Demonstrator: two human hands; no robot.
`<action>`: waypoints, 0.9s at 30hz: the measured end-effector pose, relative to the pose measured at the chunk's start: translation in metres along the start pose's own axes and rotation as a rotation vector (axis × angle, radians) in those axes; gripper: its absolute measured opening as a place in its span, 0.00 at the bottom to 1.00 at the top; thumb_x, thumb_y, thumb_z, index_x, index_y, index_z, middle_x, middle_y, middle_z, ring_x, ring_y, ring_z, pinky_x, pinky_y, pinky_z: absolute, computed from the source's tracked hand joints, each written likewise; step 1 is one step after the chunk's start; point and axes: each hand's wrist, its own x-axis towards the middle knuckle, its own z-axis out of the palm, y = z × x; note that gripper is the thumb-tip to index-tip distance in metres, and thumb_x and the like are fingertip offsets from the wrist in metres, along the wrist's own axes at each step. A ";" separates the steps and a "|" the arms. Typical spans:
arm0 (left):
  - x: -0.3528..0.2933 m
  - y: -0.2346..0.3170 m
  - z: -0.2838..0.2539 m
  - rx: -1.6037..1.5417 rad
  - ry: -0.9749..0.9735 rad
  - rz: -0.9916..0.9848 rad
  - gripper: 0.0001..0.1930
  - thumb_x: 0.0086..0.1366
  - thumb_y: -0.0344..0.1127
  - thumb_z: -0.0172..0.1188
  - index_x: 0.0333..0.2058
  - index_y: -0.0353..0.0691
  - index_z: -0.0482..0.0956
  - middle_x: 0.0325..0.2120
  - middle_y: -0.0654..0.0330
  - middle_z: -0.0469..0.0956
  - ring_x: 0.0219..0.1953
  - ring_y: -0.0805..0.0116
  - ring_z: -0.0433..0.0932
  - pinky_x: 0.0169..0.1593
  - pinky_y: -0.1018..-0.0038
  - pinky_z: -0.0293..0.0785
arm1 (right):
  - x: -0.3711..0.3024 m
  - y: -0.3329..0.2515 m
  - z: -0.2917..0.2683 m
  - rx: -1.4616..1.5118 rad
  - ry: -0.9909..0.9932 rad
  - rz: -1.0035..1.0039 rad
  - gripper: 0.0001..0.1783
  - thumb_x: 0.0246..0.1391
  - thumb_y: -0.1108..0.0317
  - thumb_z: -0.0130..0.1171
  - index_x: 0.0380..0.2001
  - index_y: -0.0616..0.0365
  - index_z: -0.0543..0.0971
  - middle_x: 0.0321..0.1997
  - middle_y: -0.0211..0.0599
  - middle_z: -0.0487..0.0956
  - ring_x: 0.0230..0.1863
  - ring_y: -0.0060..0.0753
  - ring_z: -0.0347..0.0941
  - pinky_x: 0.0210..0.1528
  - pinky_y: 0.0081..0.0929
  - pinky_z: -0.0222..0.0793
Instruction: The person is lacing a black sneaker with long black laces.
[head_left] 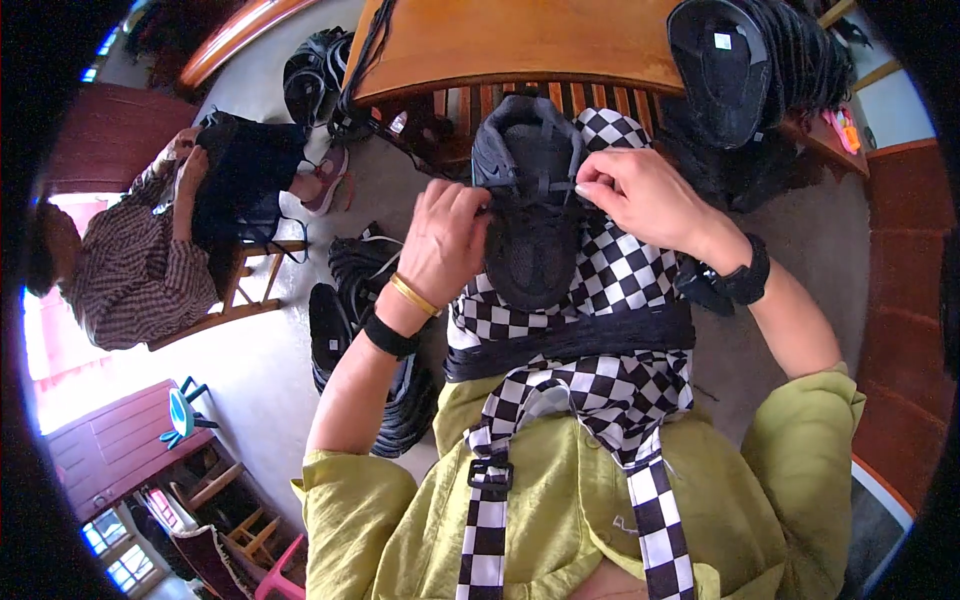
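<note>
A black sneaker [530, 250] lies on my lap over a black-and-white checkered apron [630, 265], its toe toward me and its opening away. A dark shoelace [548, 185] crosses its front below the opening. My left hand [445, 228] is closed at the shoe's left edge, fingertips pinched at the lace; the fingers partly hide what they grip. On the other edge, my right hand [635, 195] pinches the lace between thumb and forefinger. A bundle of black laces [570, 342] stretches across my lap, nearer to me than the shoe.
A wooden table [520, 45] stands ahead. Stacked black shoes [740, 75] sit at the right; more black shoes [400, 400] lie on the floor at my left. Further left, another person [150, 250] sits on a wooden chair [250, 285], handling a dark item.
</note>
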 end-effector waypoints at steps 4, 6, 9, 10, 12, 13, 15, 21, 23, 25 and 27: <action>0.022 0.009 -0.023 0.184 -0.023 0.171 0.10 0.51 0.25 0.68 0.34 0.38 0.81 0.46 0.52 0.76 0.56 0.51 0.72 0.55 0.60 0.70 | 0.006 0.000 -0.001 -0.136 0.023 -0.104 0.10 0.58 0.67 0.61 0.30 0.64 0.82 0.32 0.47 0.81 0.38 0.49 0.79 0.40 0.41 0.73; 0.041 0.008 -0.030 0.186 0.005 0.264 0.09 0.50 0.26 0.68 0.32 0.38 0.81 0.50 0.52 0.76 0.61 0.51 0.70 0.57 0.59 0.70 | 0.008 0.007 0.002 -0.177 0.090 -0.205 0.08 0.57 0.69 0.62 0.31 0.64 0.82 0.30 0.44 0.79 0.34 0.47 0.78 0.37 0.39 0.73; 0.058 -0.007 -0.036 0.101 -0.181 0.324 0.06 0.50 0.26 0.70 0.28 0.37 0.83 0.57 0.53 0.73 0.65 0.50 0.66 0.63 0.58 0.66 | 0.006 0.007 -0.011 -0.310 0.165 -0.361 0.05 0.55 0.72 0.62 0.31 0.63 0.82 0.29 0.42 0.77 0.31 0.46 0.77 0.33 0.38 0.72; 0.060 -0.012 -0.038 0.027 -0.266 0.306 0.07 0.49 0.26 0.71 0.28 0.35 0.83 0.57 0.53 0.72 0.65 0.50 0.66 0.64 0.58 0.66 | 0.003 0.007 -0.018 -0.405 0.179 -0.409 0.05 0.55 0.72 0.62 0.31 0.62 0.82 0.30 0.41 0.77 0.32 0.47 0.77 0.34 0.39 0.73; 0.065 -0.019 -0.043 -0.096 -0.411 0.262 0.07 0.48 0.25 0.72 0.26 0.33 0.83 0.58 0.51 0.71 0.65 0.50 0.66 0.66 0.58 0.65 | -0.005 0.017 -0.037 -0.516 0.248 -0.423 0.03 0.54 0.73 0.62 0.31 0.60 0.81 0.32 0.40 0.76 0.33 0.45 0.78 0.34 0.37 0.75; 0.065 -0.022 -0.045 -0.099 -0.410 0.255 0.07 0.48 0.25 0.72 0.26 0.33 0.83 0.58 0.51 0.71 0.65 0.50 0.66 0.66 0.58 0.65 | -0.009 0.023 -0.047 -0.578 0.280 -0.432 0.02 0.55 0.73 0.61 0.30 0.59 0.81 0.32 0.39 0.76 0.34 0.43 0.79 0.35 0.35 0.76; 0.065 -0.024 -0.046 -0.187 -0.463 0.233 0.07 0.48 0.25 0.72 0.27 0.33 0.84 0.58 0.51 0.70 0.65 0.49 0.66 0.66 0.59 0.66 | -0.024 0.045 -0.072 -0.641 0.356 -0.419 0.02 0.55 0.73 0.61 0.32 0.59 0.80 0.32 0.38 0.75 0.34 0.43 0.79 0.35 0.36 0.77; 0.060 -0.025 -0.044 -0.239 -0.418 0.240 0.10 0.49 0.25 0.72 0.33 0.36 0.83 0.57 0.51 0.69 0.66 0.48 0.66 0.68 0.59 0.64 | -0.079 0.106 -0.147 -0.750 0.561 -0.259 0.05 0.57 0.75 0.61 0.36 0.63 0.82 0.34 0.43 0.77 0.36 0.46 0.77 0.39 0.36 0.72; 0.061 -0.026 -0.042 -0.268 -0.406 0.235 0.11 0.50 0.25 0.72 0.34 0.38 0.83 0.56 0.52 0.70 0.66 0.49 0.66 0.68 0.59 0.63 | -0.096 0.123 -0.162 -0.747 0.596 -0.143 0.06 0.59 0.74 0.60 0.38 0.63 0.82 0.35 0.43 0.78 0.38 0.46 0.77 0.41 0.34 0.72; 0.060 -0.026 -0.039 -0.294 -0.394 0.227 0.12 0.51 0.25 0.72 0.36 0.39 0.83 0.56 0.52 0.70 0.66 0.49 0.66 0.68 0.59 0.63 | -0.104 0.135 -0.162 -0.705 0.584 -0.054 0.06 0.60 0.73 0.59 0.38 0.63 0.82 0.36 0.44 0.79 0.39 0.47 0.78 0.42 0.35 0.73; 0.060 -0.023 -0.032 -0.313 -0.327 0.171 0.12 0.52 0.26 0.71 0.36 0.40 0.82 0.54 0.54 0.71 0.66 0.51 0.66 0.67 0.59 0.64 | -0.102 0.135 -0.147 -0.616 0.468 0.089 0.07 0.60 0.72 0.58 0.38 0.63 0.82 0.36 0.44 0.79 0.39 0.48 0.78 0.44 0.37 0.73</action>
